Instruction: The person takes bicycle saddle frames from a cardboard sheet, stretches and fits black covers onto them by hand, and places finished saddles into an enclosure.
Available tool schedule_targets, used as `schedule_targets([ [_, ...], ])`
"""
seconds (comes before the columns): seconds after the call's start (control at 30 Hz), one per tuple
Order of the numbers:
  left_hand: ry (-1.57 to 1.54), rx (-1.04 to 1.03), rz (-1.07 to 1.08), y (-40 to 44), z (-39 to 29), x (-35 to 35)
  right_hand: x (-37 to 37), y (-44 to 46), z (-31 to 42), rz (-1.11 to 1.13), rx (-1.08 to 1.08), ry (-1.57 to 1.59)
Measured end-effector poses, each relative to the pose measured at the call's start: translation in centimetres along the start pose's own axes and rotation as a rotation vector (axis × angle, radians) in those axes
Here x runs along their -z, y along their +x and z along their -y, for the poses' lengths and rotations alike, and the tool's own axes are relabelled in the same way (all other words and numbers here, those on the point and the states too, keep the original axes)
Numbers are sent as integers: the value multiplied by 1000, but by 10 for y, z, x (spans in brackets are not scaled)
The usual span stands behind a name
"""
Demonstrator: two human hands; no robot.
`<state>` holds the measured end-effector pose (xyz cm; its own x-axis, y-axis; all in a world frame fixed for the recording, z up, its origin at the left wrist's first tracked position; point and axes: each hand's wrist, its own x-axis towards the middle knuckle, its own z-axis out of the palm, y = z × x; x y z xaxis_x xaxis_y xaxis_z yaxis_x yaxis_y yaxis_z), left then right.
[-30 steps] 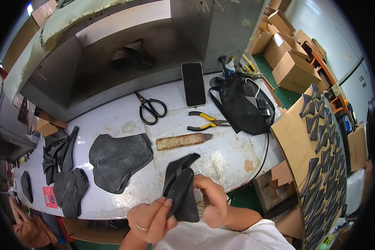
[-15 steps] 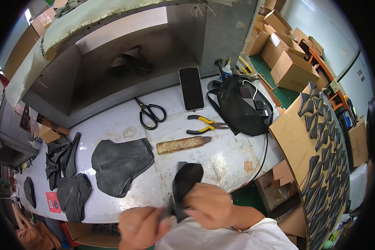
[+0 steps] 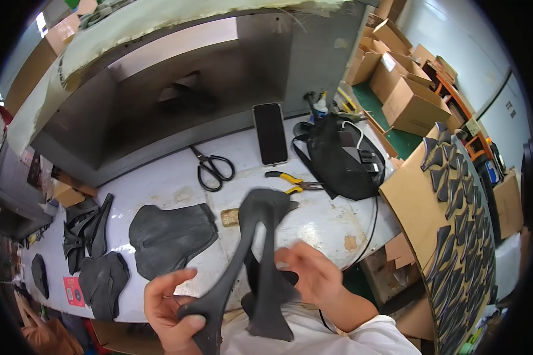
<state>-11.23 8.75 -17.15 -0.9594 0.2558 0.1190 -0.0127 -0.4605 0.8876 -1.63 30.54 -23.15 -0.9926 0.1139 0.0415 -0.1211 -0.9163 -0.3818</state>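
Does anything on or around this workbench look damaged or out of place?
Mostly wear: the pale covering on the grey cabinet is frayed along its edge, and the white tabletop shows a brown patch toward the right, perhaps stain or worn surface. I see no obvious spill.

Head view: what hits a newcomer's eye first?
The large forked dark-grey rubbery-looking piece in the left hand, bottom centre. Then the flat tan board at right, crowded with curved dark pieces. Farther back, a black-screened phone stands before the grey box-like cabinet.
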Motion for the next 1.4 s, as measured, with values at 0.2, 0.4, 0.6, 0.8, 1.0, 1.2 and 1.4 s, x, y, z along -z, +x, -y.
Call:
schedule_targets([
  [0.2, 112, 334, 312, 3, 13, 30, 26, 8, 10, 184, -294, -509],
  [0.4, 545, 668, 1137, 41, 8, 37, 2, -6, 20, 202, -142, -895],
  [0.6, 421, 495, 795, 16, 4, -8, -10, -2, 7, 193, -289, -918],
  [0.8, 485, 187, 902, 12, -1, -15, -2, 1, -7, 132, 256, 3],
  [1.0, 392, 349, 903, 17, 0, -9, 5, -4, 3, 185, 103, -848],
  [1.2, 375, 443, 943, 19, -2, -13, 16, -2, -5, 171, 126, -757],
  [1.4, 450, 288, 992, 17, 3, -11, 20, -2, -4, 211, -41, -657],
])
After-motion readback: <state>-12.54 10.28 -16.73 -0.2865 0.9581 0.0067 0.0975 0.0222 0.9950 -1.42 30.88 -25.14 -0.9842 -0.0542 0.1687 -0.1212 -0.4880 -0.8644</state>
